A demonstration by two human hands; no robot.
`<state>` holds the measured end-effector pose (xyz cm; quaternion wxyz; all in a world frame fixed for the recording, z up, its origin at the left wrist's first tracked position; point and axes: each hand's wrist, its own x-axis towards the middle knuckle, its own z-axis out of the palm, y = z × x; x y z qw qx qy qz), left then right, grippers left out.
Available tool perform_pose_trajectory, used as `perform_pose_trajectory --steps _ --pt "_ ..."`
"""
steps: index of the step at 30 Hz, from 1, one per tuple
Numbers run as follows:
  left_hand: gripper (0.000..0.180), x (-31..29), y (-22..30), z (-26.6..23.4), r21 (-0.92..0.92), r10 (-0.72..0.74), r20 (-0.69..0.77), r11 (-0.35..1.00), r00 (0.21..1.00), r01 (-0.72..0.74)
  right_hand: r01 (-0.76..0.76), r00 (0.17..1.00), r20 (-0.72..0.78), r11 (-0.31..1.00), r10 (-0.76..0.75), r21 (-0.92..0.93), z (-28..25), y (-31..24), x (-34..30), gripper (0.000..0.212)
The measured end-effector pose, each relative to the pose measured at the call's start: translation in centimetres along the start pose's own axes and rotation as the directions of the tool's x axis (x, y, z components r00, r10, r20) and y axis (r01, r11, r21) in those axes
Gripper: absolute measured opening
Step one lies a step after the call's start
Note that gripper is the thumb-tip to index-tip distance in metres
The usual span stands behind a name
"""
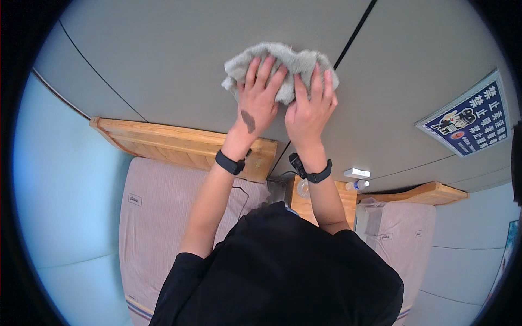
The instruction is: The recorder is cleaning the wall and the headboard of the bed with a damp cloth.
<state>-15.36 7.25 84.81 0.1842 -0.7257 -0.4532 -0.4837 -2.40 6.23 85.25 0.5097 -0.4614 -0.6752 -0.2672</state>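
A bunched, pale grey-green towel [296,60] lies against the grey wall panel [179,60], across a dark seam. My left hand [258,95] holds the left half of the towel to the panel, its fingers stretched over the folds. Beside it, my right hand [311,106] holds the towel's right half in the same way, fingertips sunk in the cloth. Both palms face the wall, so their undersides are hidden. Black bands circle both wrists.
Below stand two beds with wooden headboards [179,149] and pinkish mattresses [157,217]. Between them is a wooden nightstand [304,204] with a clear glass dish [303,188]. A white box [357,173] and a bottle [356,185] are nearby. A blue sign [467,117] hangs at right.
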Motion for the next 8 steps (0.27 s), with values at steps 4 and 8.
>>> perform_pose_trajectory --steps 4,8 --pt "0.062 -8.6 -2.1 3.0 -0.023 -0.079 0.181 0.996 0.98 0.085 0.018 0.98 0.195 0.997 -0.031 0.069 1.4 -0.1 -7.2 0.04" --pt "0.062 -15.8 -3.7 4.8 0.063 -0.101 0.315 0.994 0.944 0.086 0.003 0.882 0.469 0.996 -0.043 0.086 2.8 0.2 -14.4 0.044"
